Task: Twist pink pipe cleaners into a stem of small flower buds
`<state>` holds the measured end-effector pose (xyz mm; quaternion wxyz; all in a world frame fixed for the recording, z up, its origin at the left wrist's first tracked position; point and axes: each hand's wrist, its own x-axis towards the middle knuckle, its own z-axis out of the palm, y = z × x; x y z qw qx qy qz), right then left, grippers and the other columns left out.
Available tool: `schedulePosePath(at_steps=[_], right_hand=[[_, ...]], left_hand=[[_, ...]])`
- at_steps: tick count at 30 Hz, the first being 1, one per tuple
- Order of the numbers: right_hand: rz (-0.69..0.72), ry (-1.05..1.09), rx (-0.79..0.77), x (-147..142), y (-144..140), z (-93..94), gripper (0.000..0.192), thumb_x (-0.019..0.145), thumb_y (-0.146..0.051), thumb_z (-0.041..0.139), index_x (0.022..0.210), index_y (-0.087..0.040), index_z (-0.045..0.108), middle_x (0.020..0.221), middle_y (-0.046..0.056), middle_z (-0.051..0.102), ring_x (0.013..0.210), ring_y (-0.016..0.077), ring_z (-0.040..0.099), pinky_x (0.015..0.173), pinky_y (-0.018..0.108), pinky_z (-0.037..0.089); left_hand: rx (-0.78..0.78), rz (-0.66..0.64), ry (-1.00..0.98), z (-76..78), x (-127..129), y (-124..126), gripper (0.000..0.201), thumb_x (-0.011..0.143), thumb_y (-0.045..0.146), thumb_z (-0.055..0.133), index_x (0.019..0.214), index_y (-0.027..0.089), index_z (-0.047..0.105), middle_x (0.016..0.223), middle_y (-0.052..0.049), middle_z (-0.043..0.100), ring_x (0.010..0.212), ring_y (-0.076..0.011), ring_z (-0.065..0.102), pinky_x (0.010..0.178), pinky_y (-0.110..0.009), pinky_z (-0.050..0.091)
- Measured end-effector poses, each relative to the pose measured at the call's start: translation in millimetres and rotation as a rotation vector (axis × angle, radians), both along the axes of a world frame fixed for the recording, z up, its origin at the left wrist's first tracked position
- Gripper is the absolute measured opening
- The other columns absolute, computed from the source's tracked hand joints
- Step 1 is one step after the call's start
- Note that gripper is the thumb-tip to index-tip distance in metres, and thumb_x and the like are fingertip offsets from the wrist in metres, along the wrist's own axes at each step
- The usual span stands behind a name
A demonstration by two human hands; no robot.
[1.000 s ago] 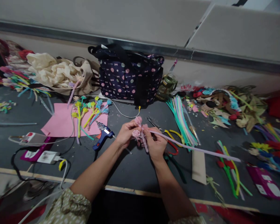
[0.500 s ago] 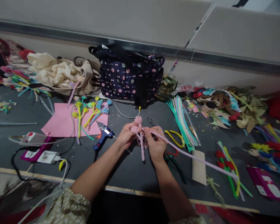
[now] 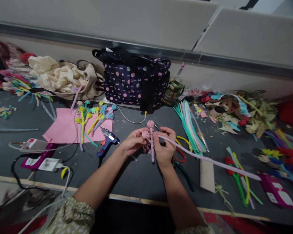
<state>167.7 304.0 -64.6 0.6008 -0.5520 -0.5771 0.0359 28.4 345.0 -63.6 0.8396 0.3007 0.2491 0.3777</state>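
Observation:
Between my hands, above the dark table, is a pink pipe-cleaner flower (image 3: 152, 146) with a wrapped stem pointing down and small pink blooms at its top. My left hand (image 3: 134, 142) is closed, pinching one of the blooms on the left side. Thumb and fingers of my right hand (image 3: 165, 146) grip a long pale pink pipe cleaner (image 3: 210, 160) close to the stem; its free length runs off to the right, over the table. Loose pink bits (image 3: 146, 149) show beneath the flower, partly hidden.
A blue glue gun (image 3: 108, 143) lies to the left by pink paper (image 3: 61, 125) holding yellow and blue flowers. Green-handled pliers (image 3: 185, 174) and a cardboard piece (image 3: 207, 175) are on the right. Behind stand a dotted bag (image 3: 134, 81) and a bundle of pipe cleaners (image 3: 190, 128).
The flower has turned more upright and shifted slightly right, with its blooms now apart. The pipe cleaner's free end has swung up and to the right.

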Motion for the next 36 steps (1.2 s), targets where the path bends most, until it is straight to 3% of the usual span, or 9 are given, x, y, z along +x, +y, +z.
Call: schedulePosePath(at_steps=[3,9,14,22,36], right_hand=[[-0.014,-0.054,0.011,0,1,0.3,0.005,0.081,-0.023,0.065,0.081,-0.02,0.068,0.099,0.008,0.06,0.097,0.022,0.06,0.087,0.043,0.051],[0.075,-0.067,0.011,-3,0,1.5,0.005,0.082,-0.018,0.063,0.086,-0.02,0.065,0.096,0.008,0.063,0.097,0.0212,0.061,0.086,0.042,0.053],[0.111,-0.088,0.003,-5,-2,3.2,0.006,0.084,-0.018,0.06,0.088,-0.021,0.063,0.096,0.008,0.064,0.095,0.0212,0.062,0.084,0.041,0.053],[0.161,-0.054,-0.02,-6,-3,1.8,0.009,0.084,-0.017,0.06,0.092,-0.021,0.063,0.097,0.007,0.064,0.095,0.0203,0.061,0.086,0.039,0.051],[0.217,0.294,-0.185,-7,-2,1.2,0.009,0.087,-0.026,0.058,0.085,-0.019,0.063,0.085,0.003,0.064,0.079,0.0159,0.06,0.073,0.03,0.048]], left_hand=[[0.012,-0.024,-0.01,2.3,1,-2,0.057,0.053,0.008,0.081,0.107,0.014,0.065,0.089,-0.005,0.068,0.074,-0.0133,0.064,0.07,-0.023,0.047],[0.013,0.135,0.024,-1.5,11,-5,0.037,0.06,0.021,0.084,0.091,0.012,0.067,0.08,-0.002,0.065,0.07,-0.0116,0.062,0.071,-0.024,0.048],[-0.01,0.192,0.042,-4.8,10,-4,0.033,0.063,0.027,0.083,0.088,0.013,0.065,0.072,-0.001,0.064,0.061,-0.0114,0.061,0.061,-0.024,0.048],[-0.088,0.215,0.078,3.1,7,-2,0.031,0.062,0.026,0.083,0.082,0.013,0.063,0.064,0.0,0.063,0.052,-0.0111,0.059,0.051,-0.022,0.048],[-0.106,0.21,0.059,3.6,6,-1,0.027,0.06,0.024,0.083,0.077,0.013,0.064,0.061,0.0,0.063,0.053,-0.0091,0.058,0.055,-0.02,0.046]])
